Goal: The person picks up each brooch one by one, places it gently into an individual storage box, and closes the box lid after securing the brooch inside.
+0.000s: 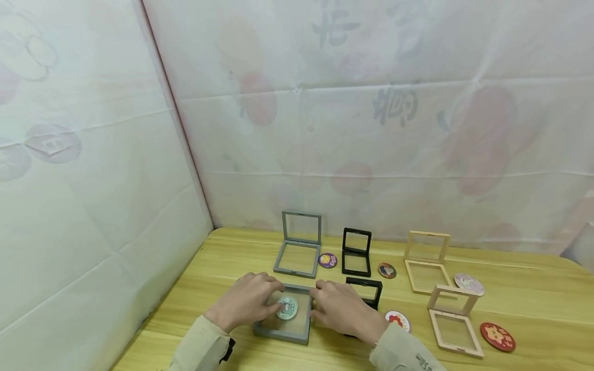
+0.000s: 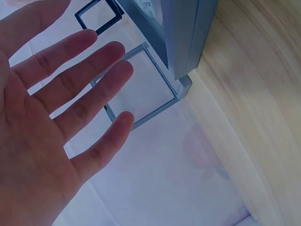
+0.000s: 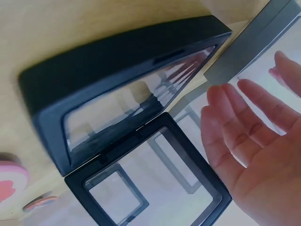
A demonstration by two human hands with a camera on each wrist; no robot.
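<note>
A grey square display frame (image 1: 281,335) lies flat near the table's front, its two halves together. Inside its clear film sits a round green badge (image 1: 289,307); a cartoon figure is on it. At the frame's left side is my left hand (image 1: 250,300), fingers spread and loosely extended in the left wrist view. My right hand (image 1: 341,309) hovers by the right side, its fingers relaxed and slightly bent. Neither hand grips anything; whether fingertips touch the frame is hard to tell. Beside the right hand stands an opened black frame (image 3: 122,61), partly covered by that hand in the head view.
Behind are an opened grey frame (image 1: 297,273) with a purple badge (image 1: 327,260) and a black frame (image 1: 356,273) with a dark badge (image 1: 387,270). Rightward stand two beige frames (image 1: 427,291) (image 1: 459,351), a pale badge (image 1: 469,284), a red badge (image 1: 497,337) and a white-red badge (image 1: 398,320).
</note>
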